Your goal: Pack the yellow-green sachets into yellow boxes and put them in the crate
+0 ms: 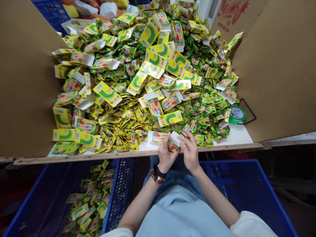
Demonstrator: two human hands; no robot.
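The left hand (166, 156) is narrowed around one small carton (173, 146), thumb and fingers on its sides, just above the wooden table edge (145, 154). The right hand (192, 156) is at the white flap (175, 137), thumb close in and fingers partly spread; whether it actually grips the flap I cannot tell, as the fingers hide the contact. To handle this well, the left hand should steady the body lightly, since thin card would dent under a squeeze, while the right thumb works the flap along its crease, square to the opening.

Counted: one carton in the hands, and a second carton (158, 137) beyond the table edge, beside the left fingers. One green tape roll (237, 115) and one black metal frame (250, 112) sit beyond the edge's right part. Two blue crates are below it, a left crate (29, 204) with packets and cartons inside and a right crate (247, 184); one more blue crate (53, 13) is far beyond it. The heap of sachets (118, 113) and loose cartons beyond the edge overlaps too much to count.
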